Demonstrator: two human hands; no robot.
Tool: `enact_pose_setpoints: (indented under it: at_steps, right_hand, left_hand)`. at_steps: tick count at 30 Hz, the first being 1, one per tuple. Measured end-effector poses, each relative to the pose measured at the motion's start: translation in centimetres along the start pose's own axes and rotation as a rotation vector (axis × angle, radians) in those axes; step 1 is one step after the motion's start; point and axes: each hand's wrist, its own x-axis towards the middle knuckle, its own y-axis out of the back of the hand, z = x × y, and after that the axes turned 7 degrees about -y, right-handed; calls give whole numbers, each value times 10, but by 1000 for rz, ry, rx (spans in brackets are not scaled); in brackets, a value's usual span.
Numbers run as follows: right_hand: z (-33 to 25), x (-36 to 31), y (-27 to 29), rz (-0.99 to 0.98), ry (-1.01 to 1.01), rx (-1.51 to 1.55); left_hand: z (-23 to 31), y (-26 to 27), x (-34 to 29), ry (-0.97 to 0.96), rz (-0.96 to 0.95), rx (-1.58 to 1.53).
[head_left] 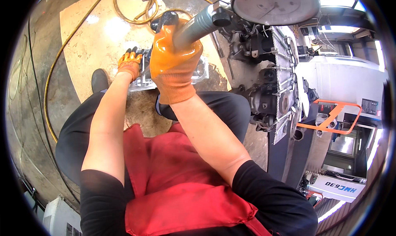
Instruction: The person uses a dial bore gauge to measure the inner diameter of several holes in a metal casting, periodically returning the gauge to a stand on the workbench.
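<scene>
My right hand [175, 56], in an orange glove with a dark tip, is raised and closed round the thick grey handle of a tool [199, 25]. That tool has a metal fitting and a round black knob at its upper end. A large round grey disc [275, 5] looms close beside it; whether the two are joined I cannot tell. Lower and to the left, my left hand [130, 63], gloved in orange with black fingertips, rests its spread fingers at the left edge of a silvery metal casting [144, 81]. My right hand hides much of the casting.
A wet tan board [95, 38] lies under the casting. Yellow hose [62, 54] loops over it. To my right stand several dark engine-like castings [264, 96], with an orange frame [328, 126] and white machine [340, 77] beyond. My knees flank the board's near edge.
</scene>
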Motion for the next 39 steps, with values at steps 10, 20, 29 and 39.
enact_pose_setpoints:
  at_steps: [10, 20, 29, 39]
  right_hand:
    - [6, -2, 1, 6, 85, -80]
    - [-11, 8, 57, -272, -163, 463]
    - [6, 10, 72, -532, -134, 380]
    - [24, 26, 76, -614, 25, 187]
  left_hand:
    - [-12, -21, 5, -102, 10, 54]
    - [-34, -11, -44, 195, 369, -85]
    - [-19, -8, -56, 188, 200, -245]
    - [-18, -3, -51, 195, 69, -175]
